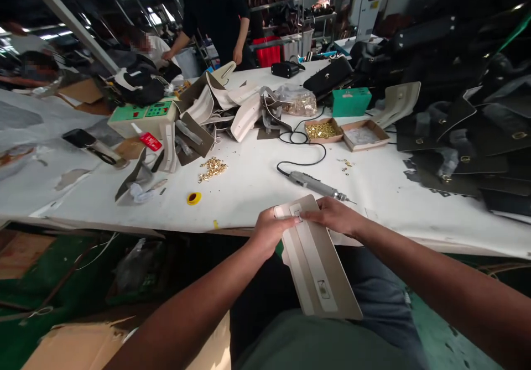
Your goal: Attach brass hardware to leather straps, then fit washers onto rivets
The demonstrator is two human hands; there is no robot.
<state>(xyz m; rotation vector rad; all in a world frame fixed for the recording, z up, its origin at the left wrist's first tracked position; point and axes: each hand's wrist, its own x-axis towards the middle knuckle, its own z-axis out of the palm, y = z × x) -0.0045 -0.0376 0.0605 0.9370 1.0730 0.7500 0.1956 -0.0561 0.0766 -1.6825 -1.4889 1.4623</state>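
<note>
A flat beige panel [317, 254] with a lighter strip down its length hangs over the table's front edge, above my lap. My left hand [269, 229] grips its upper left edge, the thumb lying across the strip. At the upper right edge my right hand [332, 215] holds the same panel, its fingertips close to the left thumb at a small slot. A second small slot shows near the panel's lower end. Just beyond my hands lies a grey electric screwdriver [317, 185] with a black cable.
Gold hardware [212, 168] lies in a pile beside a yellow tape roll [193, 198]. Further back are open boxes [365, 135], beige pieces [249, 116] and a green-topped machine [143, 116]. Dark panels [456, 160] fill the right. A person [215, 19] stands across the table.
</note>
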